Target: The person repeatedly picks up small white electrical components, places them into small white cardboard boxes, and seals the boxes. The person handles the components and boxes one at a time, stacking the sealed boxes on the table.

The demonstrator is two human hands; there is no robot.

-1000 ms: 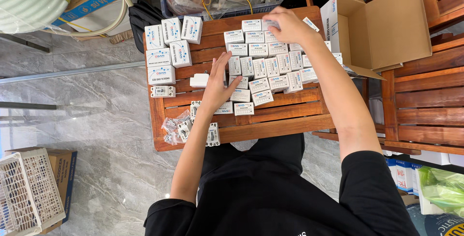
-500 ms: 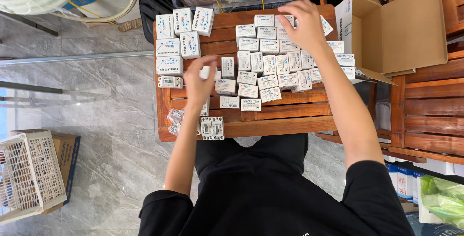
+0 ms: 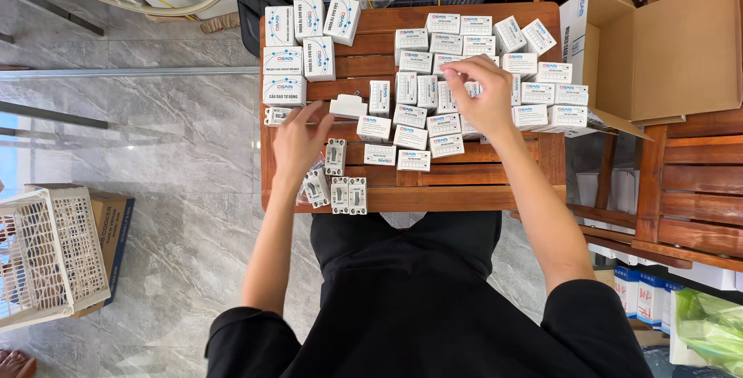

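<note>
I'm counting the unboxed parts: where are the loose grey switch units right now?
In the head view, the loose grey switch units sit at the wooden table's near-left edge, just below the left hand and left of the small white boxes.

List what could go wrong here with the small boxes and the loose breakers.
The loose breakers sit right at the table's near edge; a nudge from the left hand might tip them onto the floor. The right hand reaches across tightly packed small boxes, so its wrist may knock rows askew.
</note>
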